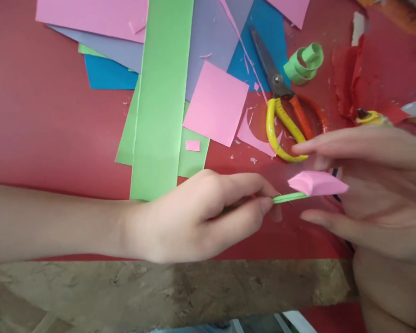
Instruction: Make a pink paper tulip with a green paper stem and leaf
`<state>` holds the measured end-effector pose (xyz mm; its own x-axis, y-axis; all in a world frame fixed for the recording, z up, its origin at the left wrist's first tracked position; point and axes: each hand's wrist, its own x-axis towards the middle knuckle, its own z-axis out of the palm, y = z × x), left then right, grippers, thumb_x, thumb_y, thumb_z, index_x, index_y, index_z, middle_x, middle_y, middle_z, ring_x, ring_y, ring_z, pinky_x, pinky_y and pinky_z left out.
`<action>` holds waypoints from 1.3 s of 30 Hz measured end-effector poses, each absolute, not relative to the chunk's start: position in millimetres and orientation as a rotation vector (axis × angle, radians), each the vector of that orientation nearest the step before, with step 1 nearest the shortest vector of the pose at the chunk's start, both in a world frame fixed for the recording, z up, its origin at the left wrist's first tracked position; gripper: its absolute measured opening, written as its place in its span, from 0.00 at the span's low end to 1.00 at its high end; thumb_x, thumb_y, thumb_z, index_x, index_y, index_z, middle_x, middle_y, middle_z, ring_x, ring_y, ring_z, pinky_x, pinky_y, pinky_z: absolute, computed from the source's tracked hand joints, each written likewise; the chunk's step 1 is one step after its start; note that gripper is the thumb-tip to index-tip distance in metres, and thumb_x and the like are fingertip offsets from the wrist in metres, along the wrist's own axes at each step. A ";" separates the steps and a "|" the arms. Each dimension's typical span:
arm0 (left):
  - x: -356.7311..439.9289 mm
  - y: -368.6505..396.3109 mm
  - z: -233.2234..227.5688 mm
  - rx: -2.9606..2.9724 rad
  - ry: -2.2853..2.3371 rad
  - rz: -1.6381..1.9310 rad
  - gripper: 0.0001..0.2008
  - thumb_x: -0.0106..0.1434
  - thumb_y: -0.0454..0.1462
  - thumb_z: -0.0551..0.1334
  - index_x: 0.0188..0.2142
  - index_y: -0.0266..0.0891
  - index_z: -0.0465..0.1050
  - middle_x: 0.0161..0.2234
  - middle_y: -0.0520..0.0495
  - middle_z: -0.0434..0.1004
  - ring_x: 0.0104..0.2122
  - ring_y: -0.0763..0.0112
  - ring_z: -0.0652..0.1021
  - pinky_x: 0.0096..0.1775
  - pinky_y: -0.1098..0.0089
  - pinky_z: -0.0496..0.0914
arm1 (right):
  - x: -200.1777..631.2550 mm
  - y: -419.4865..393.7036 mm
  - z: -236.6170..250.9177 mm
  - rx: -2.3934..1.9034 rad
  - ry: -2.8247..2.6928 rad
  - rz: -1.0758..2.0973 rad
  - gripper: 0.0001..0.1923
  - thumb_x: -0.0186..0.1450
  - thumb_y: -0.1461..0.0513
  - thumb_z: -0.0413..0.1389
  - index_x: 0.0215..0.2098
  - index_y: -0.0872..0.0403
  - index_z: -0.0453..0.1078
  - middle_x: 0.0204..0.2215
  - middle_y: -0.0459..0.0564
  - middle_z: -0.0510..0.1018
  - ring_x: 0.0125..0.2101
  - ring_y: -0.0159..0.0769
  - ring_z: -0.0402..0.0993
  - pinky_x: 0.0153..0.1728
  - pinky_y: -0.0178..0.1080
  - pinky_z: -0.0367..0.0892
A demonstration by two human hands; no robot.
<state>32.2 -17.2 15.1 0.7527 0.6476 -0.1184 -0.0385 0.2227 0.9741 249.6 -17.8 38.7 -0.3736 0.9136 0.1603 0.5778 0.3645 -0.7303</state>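
Left hand pinches green paper stem bearing pink folded bud; right hand, fingers spread loosely, cups the bud near scissors.

Soft, even daylight is filling the scene, leaving colours bright and casting only faint shadows under the left hand at six o'clock. The right hand at three o'clock is sitting close to the lens and blurring slightly. No glare is showing on the red sheet at nine o'clock.

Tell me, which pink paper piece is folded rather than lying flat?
The small pink folded piece on the green stem between the hands; other pink pieces lie flat on the table.
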 end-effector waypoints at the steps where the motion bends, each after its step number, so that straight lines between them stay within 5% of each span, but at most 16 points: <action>1: 31.9 -17.4 15.3 1.276 0.574 0.503 0.09 0.65 0.30 0.51 0.28 0.35 0.63 0.18 0.59 0.56 0.17 0.86 0.57 0.17 0.83 0.54 | 247.5 -17.3 38.0 -1.233 -2.093 0.856 0.25 0.51 0.60 0.67 0.47 0.36 0.72 0.41 0.43 0.77 0.41 0.38 0.71 0.39 0.42 0.71; 6: 30.7 -18.3 13.8 1.270 0.534 0.432 0.12 0.68 0.34 0.47 0.30 0.35 0.65 0.18 0.59 0.55 0.17 0.85 0.59 0.19 0.83 0.57 | 243.6 -20.4 38.6 -1.156 -2.057 1.065 0.20 0.58 0.63 0.61 0.48 0.40 0.72 0.36 0.45 0.77 0.32 0.34 0.71 0.32 0.39 0.74; 11: 30.2 -18.5 12.4 1.290 0.536 0.451 0.12 0.69 0.35 0.47 0.31 0.37 0.63 0.19 0.59 0.54 0.17 0.84 0.56 0.19 0.81 0.55 | 245.0 -26.4 37.3 -1.210 -1.985 1.091 0.23 0.56 0.58 0.64 0.50 0.38 0.70 0.37 0.45 0.77 0.36 0.40 0.74 0.32 0.42 0.73; 25: 31.8 -19.7 14.0 1.333 0.578 0.474 0.10 0.69 0.36 0.48 0.31 0.36 0.62 0.19 0.59 0.56 0.16 0.85 0.57 0.17 0.81 0.55 | 236.1 -36.7 40.2 -1.372 -1.874 1.032 0.16 0.56 0.65 0.60 0.41 0.40 0.73 0.33 0.34 0.77 0.31 0.25 0.74 0.34 0.27 0.73; 39: 31.9 -21.9 11.3 1.353 0.619 0.503 0.09 0.69 0.36 0.49 0.36 0.35 0.64 0.21 0.58 0.59 0.17 0.86 0.59 0.18 0.82 0.57 | 229.8 -41.1 36.8 -1.480 -1.819 0.947 0.13 0.57 0.64 0.60 0.38 0.41 0.74 0.32 0.32 0.79 0.29 0.25 0.75 0.30 0.27 0.74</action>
<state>31.9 -21.9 11.3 0.7422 0.6596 -0.1184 0.0193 0.1555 0.9876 229.8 -41.1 36.8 -0.1956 0.9806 0.0148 0.5504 0.1223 -0.8259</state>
